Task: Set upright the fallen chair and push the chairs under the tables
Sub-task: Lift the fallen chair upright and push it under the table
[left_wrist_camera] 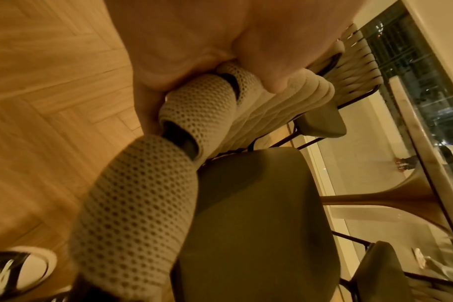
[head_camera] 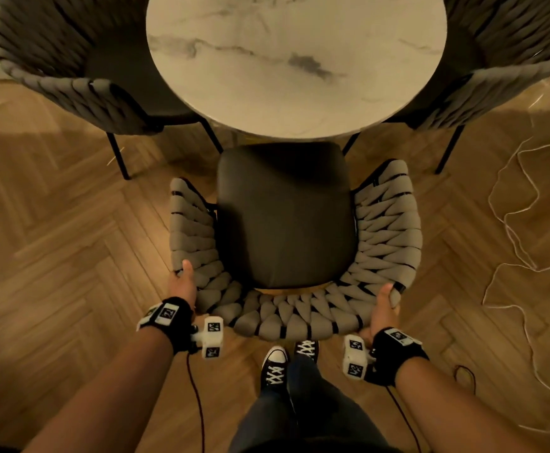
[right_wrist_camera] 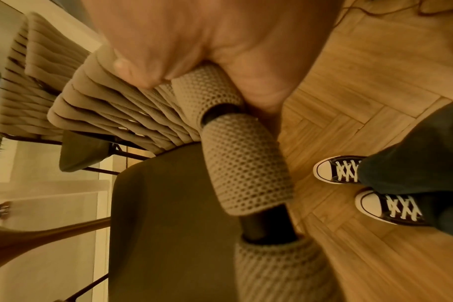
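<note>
**Between both hands, an upright chair at the table**

Between the fingers stands the chair (head_camera: 286, 220), its seat front just under the round table (head_camera: 296, 60). Left hand (head_camera: 183, 284) and right hand (head_camera: 383, 308) each grip the woven back rim, thumbs on top. Beyond the fingertips, two more chairs (head_camera: 80, 70) flank the table on the wooden floor (head_camera: 54, 240).

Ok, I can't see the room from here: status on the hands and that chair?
Left hand and right hand grip the chair backrest. Chair upright, seat front at the table edge. Nothing between them.

No legible txt; wrist tags (head_camera: 168, 313) show only coded patterns.
</note>
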Action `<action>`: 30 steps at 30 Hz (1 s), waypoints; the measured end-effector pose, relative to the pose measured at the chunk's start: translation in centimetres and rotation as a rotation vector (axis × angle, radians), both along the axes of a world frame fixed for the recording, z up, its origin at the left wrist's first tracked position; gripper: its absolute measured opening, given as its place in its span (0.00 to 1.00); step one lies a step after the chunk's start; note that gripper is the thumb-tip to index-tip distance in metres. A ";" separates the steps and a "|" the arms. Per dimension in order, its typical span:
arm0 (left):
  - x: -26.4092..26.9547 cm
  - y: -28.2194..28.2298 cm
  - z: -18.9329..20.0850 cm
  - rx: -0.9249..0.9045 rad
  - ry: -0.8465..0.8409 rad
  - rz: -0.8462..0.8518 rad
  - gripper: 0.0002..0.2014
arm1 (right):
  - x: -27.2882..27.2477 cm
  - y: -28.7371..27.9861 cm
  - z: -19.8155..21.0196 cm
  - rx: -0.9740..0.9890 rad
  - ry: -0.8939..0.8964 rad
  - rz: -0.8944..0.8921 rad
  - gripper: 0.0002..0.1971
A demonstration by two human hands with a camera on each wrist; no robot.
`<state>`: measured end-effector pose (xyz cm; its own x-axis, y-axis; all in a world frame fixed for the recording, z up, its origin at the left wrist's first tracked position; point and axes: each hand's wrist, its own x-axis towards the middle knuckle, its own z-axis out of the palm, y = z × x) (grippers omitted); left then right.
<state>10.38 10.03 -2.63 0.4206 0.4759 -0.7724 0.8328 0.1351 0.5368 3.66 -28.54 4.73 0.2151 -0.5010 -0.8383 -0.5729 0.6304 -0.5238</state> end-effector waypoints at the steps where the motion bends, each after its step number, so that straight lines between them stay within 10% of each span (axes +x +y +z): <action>1: 1.0 0.0 0.3 -0.006 -0.014 -0.003 0.55 | 0.4 0.1 -0.2 0.016 -0.005 -0.017 0.40; 10: 1.4 -4.0 6.9 -0.207 -0.111 0.109 0.23 | 2.1 -1.3 -1.7 0.042 0.028 0.013 0.48; 30: 6.4 -5.9 7.4 -0.115 -0.125 -0.051 0.28 | 5.9 -2.5 -1.0 -0.066 0.167 0.156 0.47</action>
